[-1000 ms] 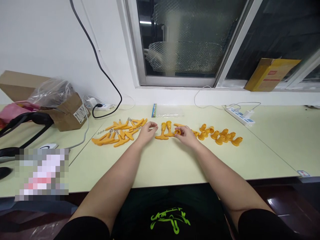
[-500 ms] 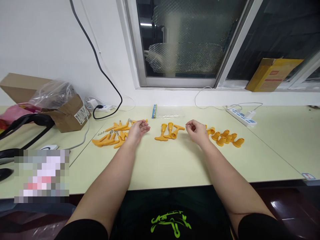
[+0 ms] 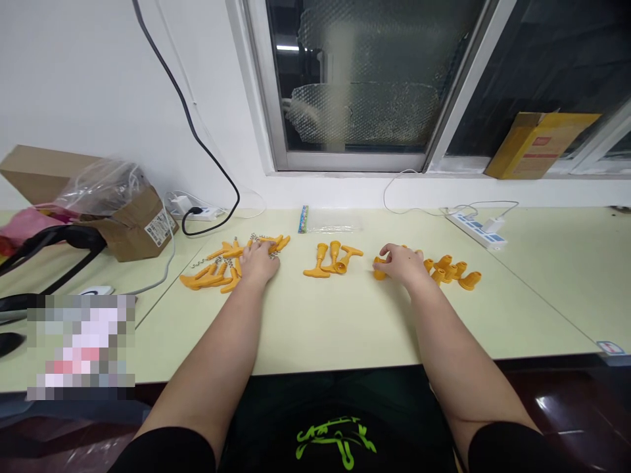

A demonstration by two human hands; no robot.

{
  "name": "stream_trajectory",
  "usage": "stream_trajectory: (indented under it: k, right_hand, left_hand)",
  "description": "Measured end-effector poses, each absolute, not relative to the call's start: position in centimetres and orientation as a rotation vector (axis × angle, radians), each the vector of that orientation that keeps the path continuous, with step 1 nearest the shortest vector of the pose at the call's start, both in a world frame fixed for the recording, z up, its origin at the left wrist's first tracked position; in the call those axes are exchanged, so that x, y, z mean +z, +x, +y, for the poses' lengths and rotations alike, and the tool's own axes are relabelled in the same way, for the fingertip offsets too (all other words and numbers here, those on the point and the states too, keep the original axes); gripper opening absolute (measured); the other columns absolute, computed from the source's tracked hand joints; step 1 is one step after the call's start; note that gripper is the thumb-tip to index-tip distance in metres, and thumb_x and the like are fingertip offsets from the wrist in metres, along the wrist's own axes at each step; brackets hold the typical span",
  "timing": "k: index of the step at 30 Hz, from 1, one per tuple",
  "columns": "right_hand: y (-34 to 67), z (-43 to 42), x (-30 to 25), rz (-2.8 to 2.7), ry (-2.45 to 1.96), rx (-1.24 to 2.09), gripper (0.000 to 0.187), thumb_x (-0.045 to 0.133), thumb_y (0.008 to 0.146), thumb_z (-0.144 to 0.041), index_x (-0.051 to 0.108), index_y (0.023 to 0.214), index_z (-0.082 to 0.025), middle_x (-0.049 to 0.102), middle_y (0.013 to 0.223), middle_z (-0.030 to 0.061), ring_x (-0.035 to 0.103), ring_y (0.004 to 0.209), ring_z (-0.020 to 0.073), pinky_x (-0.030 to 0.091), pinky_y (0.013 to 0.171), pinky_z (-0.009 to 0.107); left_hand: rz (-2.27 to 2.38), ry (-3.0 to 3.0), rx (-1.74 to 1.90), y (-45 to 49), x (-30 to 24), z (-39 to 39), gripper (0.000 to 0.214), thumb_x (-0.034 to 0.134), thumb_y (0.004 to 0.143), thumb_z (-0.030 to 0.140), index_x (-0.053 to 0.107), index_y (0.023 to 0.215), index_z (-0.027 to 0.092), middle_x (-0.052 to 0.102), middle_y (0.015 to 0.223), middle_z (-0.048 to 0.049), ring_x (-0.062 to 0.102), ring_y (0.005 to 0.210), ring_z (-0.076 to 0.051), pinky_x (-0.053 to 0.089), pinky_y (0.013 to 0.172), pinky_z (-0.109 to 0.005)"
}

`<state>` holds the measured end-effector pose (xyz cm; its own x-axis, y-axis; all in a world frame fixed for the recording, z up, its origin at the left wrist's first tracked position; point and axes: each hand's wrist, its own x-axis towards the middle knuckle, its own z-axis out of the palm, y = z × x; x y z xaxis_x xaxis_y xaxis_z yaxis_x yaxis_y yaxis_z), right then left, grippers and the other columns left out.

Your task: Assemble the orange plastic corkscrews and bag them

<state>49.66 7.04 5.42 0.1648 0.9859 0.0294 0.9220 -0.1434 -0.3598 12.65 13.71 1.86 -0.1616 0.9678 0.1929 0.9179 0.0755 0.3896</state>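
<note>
My left hand [image 3: 259,264] lies over the right side of a pile of yellow T-handled corkscrews [image 3: 204,279] with bare metal spirals. Its fingers are spread and touch the pile, with the tips partly hidden among the handles. With thumb and fingers, my right hand [image 3: 405,264] takes hold of a yellow plastic sleeve [image 3: 379,270] standing on the table. More flared yellow sleeves [image 3: 470,280] are grouped to the right of that hand, some hidden behind it. Between my hands lie 3 corkscrews with sleeves fitted over their spirals [image 3: 321,260].
Behind the middle group lies a clear plastic bag [image 3: 332,221] with a colourful header. Power strips [image 3: 478,226] with cables sit along the wall. An open cardboard box [image 3: 133,223] and black curved parts [image 3: 73,243] stand at the left. A yellow carton [image 3: 539,148] leans at the window.
My left hand has moved left and down onto the corkscrew pile. My right hand has shifted right, away from the middle group, and its fingers are now around a sleeve.
</note>
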Motion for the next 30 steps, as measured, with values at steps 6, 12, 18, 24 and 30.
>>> stream_trajectory:
  k: [6, 12, 18, 24, 30]
  right_hand:
    - [49.3, 7.0, 5.3, -1.837, -2.163, 0.289, 0.036, 0.078, 0.074, -0.037, 0.066, 0.106, -0.026, 0.075, 0.091, 0.0005, 0.065, 0.095, 0.0261, 0.031, 0.093, 0.043]
    - [48.7, 7.1, 5.0, -1.834, -2.055, 0.212, 0.032, 0.075, 0.077, -0.034, 0.068, 0.107, -0.027, 0.076, 0.096, 0.0005, 0.063, 0.104, 0.0267, 0.032, 0.089, 0.041]
    - [48.5, 7.3, 4.6, -1.835, -1.924, 0.219, 0.028, 0.074, 0.080, -0.033, 0.068, 0.106, -0.026, 0.075, 0.101, -0.0003, 0.064, 0.095, 0.0227, 0.036, 0.090, 0.040]
    - [48.5, 7.5, 4.2, -1.826, -1.818, 0.229, 0.024, 0.074, 0.078, -0.032, 0.068, 0.101, -0.026, 0.073, 0.097, -0.0006, 0.065, 0.089, 0.0216, 0.037, 0.092, 0.042]
    - [48.6, 7.9, 3.7, -1.790, -1.683, 0.289, 0.024, 0.072, 0.077, -0.030, 0.068, 0.099, -0.025, 0.070, 0.094, 0.0008, 0.065, 0.089, 0.0215, 0.045, 0.085, 0.038]
  left_hand:
    - [2.211, 2.053, 0.478, 12.9, 1.2, 14.2, 0.055, 0.051, 0.091, 0.034, 0.059, 0.146, 0.037, 0.051, 0.156, -0.0117, 0.038, 0.141, -0.045, 0.028, 0.108, -0.070]
    - [2.195, 2.040, 0.586, 13.4, 1.5, 14.2, 0.043, 0.055, 0.089, 0.027, 0.073, 0.128, 0.035, 0.060, 0.146, -0.0125, 0.043, 0.136, -0.044, 0.022, 0.110, -0.073]
    - [2.215, 2.020, 0.695, 13.5, 2.2, 13.7, 0.024, 0.061, 0.087, 0.026, 0.082, 0.096, 0.031, 0.072, 0.126, -0.0114, 0.053, 0.126, -0.043, 0.024, 0.110, -0.069]
    - [2.199, 2.035, 0.848, 13.4, 2.1, 13.9, 0.016, 0.065, 0.084, 0.020, 0.079, 0.081, 0.027, 0.077, 0.107, -0.0112, 0.059, 0.118, -0.041, 0.026, 0.109, -0.068]
    - [1.912, 1.759, 1.507, 13.0, 2.4, 14.1, 0.008, 0.066, 0.084, 0.028, 0.065, 0.090, 0.023, 0.074, 0.102, -0.0076, 0.067, 0.100, -0.029, 0.049, 0.092, -0.046]
